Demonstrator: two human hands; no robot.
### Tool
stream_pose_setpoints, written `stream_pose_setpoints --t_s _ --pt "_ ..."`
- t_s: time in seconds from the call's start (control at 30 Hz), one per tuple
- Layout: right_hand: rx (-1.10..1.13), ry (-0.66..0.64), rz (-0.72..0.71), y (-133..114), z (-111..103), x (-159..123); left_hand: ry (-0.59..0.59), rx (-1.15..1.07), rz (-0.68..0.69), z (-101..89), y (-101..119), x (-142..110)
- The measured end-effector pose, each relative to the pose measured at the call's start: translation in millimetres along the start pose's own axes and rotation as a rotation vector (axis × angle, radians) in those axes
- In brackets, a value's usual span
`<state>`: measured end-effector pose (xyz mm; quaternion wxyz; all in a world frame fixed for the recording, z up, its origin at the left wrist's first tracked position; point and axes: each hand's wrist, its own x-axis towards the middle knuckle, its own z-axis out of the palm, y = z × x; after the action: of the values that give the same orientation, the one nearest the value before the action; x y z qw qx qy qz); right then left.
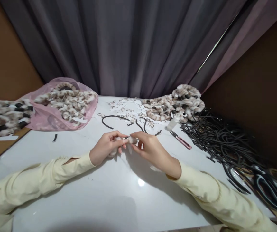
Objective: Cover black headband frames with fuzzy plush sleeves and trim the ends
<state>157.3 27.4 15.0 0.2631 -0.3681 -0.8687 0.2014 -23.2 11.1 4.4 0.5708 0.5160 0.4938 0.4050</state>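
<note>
My left hand (106, 147) and my right hand (150, 149) meet at the middle of the white table (80, 193). Both pinch a small fuzzy cream-and-brown fabric piece (131, 140) between their fingertips. The fabric's other end hangs under my left palm. Both arms wear pale yellow sleeves. Just beyond the hands lie bare black headbands (113, 118) and several small metal rings (128, 112) with white paper scraps.
A pink plastic bag (44, 119) of fuzzy leopard-print headbands sits at the back left, with more at the far left edge. Another fuzzy pile (177, 104) lies back right. A heap of black headbands (225, 141), pink-handled snips (181, 140), a small white bottle (172, 123) and black scissors (268, 190) fill the right side.
</note>
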Motion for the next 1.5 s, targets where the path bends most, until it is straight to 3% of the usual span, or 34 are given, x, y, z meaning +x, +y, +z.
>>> stream_pose_setpoints --t_s 0.27,0.57,0.67,0.73,0.83,0.9,1.0,1.13,1.27,1.4,1.5 --pt "0.067 -0.012 -0.042 2 2 0 -0.116 -0.148 -0.062 0.9 12 -3" --pt "-0.027 0.017 -0.085 2 7 -5 -0.096 -0.067 -0.036 5.3 11 -6" --pt "-0.033 0.069 -0.079 2 9 -5 -0.100 -0.075 -0.032 6.2 11 -6" --pt "-0.086 0.172 -0.074 1 11 -5 -0.079 -0.112 -0.047 6.5 13 -6" --pt "-0.261 0.358 -0.104 1 15 -5 -0.055 -0.261 -0.133 6.2 15 -5" --pt "-0.396 0.410 -0.195 2 19 -6 -0.072 -0.417 -0.236 5.0 17 -4" --pt "-0.522 0.399 -0.311 4 22 -9 -0.119 -0.636 -0.375 1.9 18 -1" --pt "-0.575 0.350 -0.219 2 22 -10 -0.130 -0.788 -0.464 -2.3 23 2" --pt "-0.395 0.158 0.034 -7 17 -7 -0.135 -0.811 -0.482 -3.1 28 2" --pt "0.204 -0.123 0.235 -14 11 0 -0.112 -0.690 -0.405 -1.4 27 -1" --pt "0.483 -0.187 0.329 -14 6 4 -0.088 -0.445 -0.267 -0.4 24 -4"
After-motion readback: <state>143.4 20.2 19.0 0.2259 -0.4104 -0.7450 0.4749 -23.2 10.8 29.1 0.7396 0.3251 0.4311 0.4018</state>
